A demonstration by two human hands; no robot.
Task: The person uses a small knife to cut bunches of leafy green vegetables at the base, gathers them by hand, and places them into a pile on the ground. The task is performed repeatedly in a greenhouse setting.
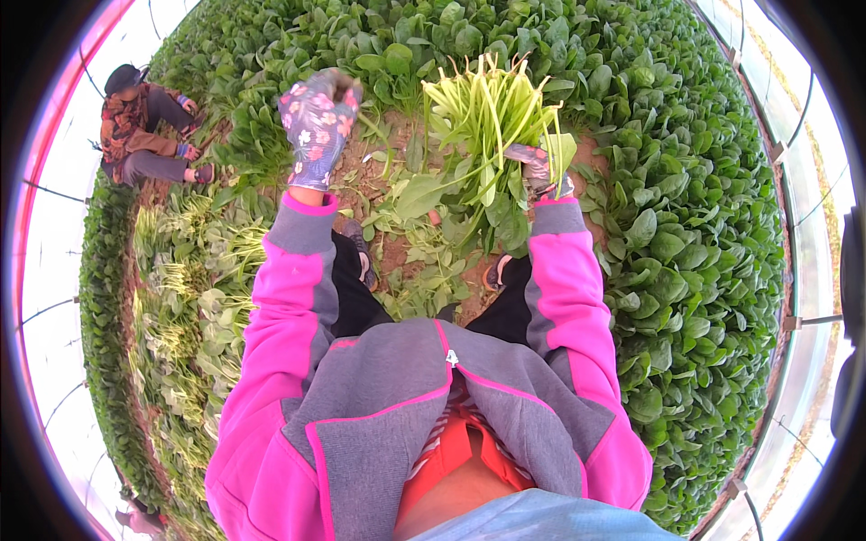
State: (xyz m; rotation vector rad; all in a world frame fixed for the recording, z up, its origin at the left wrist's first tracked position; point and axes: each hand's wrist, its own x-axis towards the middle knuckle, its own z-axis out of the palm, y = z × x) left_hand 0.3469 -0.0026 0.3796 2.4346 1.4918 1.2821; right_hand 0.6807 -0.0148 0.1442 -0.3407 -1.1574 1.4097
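Note:
My right hand (539, 169), in a patterned glove, is closed around a large bunch of leafy greens that look like spinach (490, 115). The cut pale stem ends point up and away from me, and the leaves hang down towards the soil. My left hand (323, 118), in a floral glove, is raised to the left of the bunch, apart from it. Its fingers are bent, and a thin stem lies just beside them; whether they hold it cannot be told. Loose leaves (423, 270) are scattered on the soil between my feet.
Dense standing greens (676, 270) grow ahead and along the right. Harvested bunches (179, 284) lie in rows at the left. Another person (145, 135) sits low at the upper left beside the plants. Greenhouse film walls (805, 270) with hoops curve along both sides. My shoes (360, 250) rest on the soil.

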